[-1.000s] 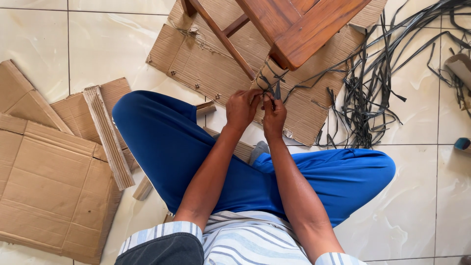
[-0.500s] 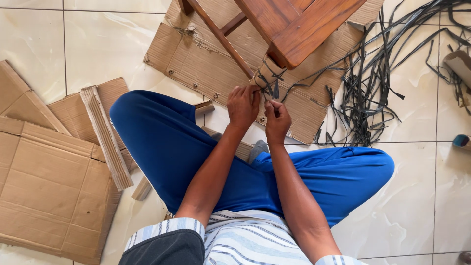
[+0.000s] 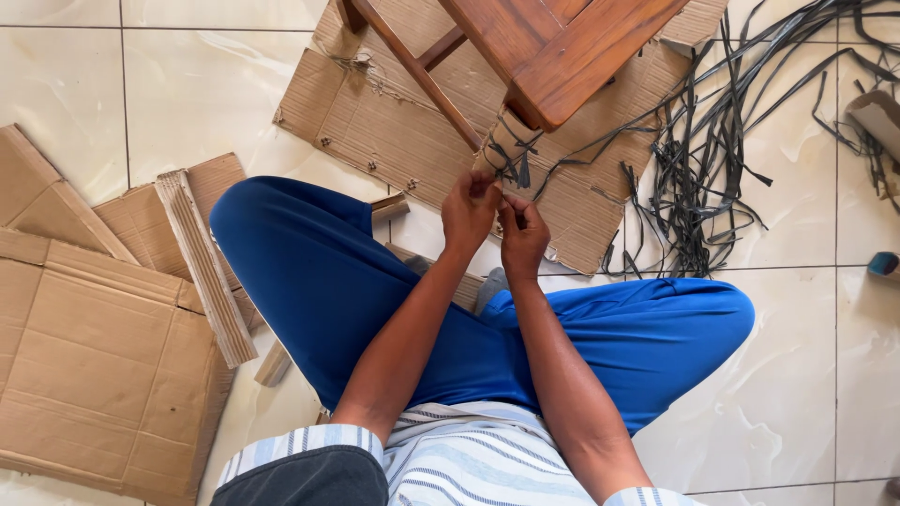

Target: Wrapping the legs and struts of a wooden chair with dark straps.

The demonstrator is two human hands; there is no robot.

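I sit cross-legged on a tiled floor in blue trousers. My left hand (image 3: 469, 214) and my right hand (image 3: 523, 234) are close together in front of me, fingers pinched on a thin black strip (image 3: 512, 169) that runs up to the corner of a brown wooden piece of furniture (image 3: 562, 47). Short black strip ends hang at that wooden corner, just above my fingertips. What exactly lies between the fingers is too small to make out beyond the strip.
A flat sheet of cardboard (image 3: 394, 122) lies under the furniture. More cardboard pieces (image 3: 94, 356) are stacked at my left. A tangle of black strips (image 3: 722, 159) spreads over the tiles at the right. A small blue object (image 3: 883, 264) sits at the right edge.
My hands have stayed together at the wooden corner, shifting slightly as the fingers work the strip; the left hand rose a little, then came back level with the right.
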